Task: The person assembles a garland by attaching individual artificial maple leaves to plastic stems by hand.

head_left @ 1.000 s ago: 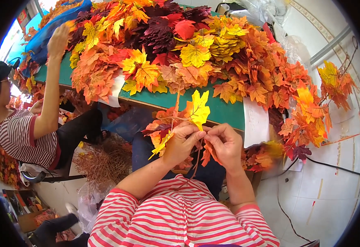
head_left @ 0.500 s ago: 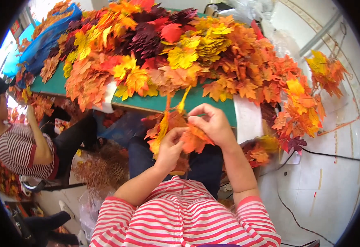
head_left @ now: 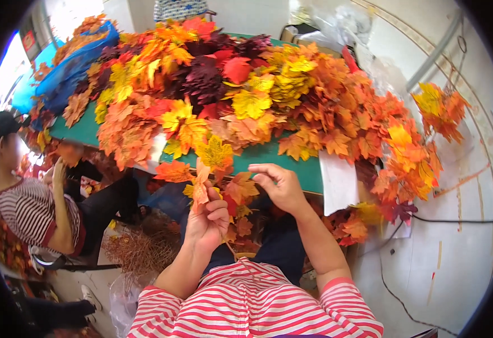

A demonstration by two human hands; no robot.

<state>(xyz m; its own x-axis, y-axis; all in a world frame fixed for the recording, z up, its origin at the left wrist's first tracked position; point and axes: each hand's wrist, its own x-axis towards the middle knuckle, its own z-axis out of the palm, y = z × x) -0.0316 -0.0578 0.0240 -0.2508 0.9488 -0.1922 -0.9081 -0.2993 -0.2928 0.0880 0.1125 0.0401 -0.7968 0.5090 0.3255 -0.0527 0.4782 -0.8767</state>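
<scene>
My left hand (head_left: 208, 219) is closed around a spray of artificial maple leaves (head_left: 200, 186), over my lap at the table's near edge. Orange, yellow and red leaves fan out above and beside the fingers. A thin brown stem runs down from the spray toward my striped shirt. To the right of the spray, my right hand (head_left: 284, 190) is raised with thumb and fingers apart, and nothing shows in it. Beyond both hands, a large heap of loose artificial leaves (head_left: 252, 104) in orange, yellow, red and dark purple covers much of the green table (head_left: 252, 160).
A person in a striped top (head_left: 38, 211) sits at the left, hands raised. Brown twig stems (head_left: 145, 248) lie on the floor beside my left leg. A blue sack of leaves (head_left: 80, 70) stands far left. Black cables (head_left: 454, 220) cross the floor at right.
My hands have come apart: the left has moved left and turned palm up with the spray, the right has let go of the leaves. The spray now spreads upward.
</scene>
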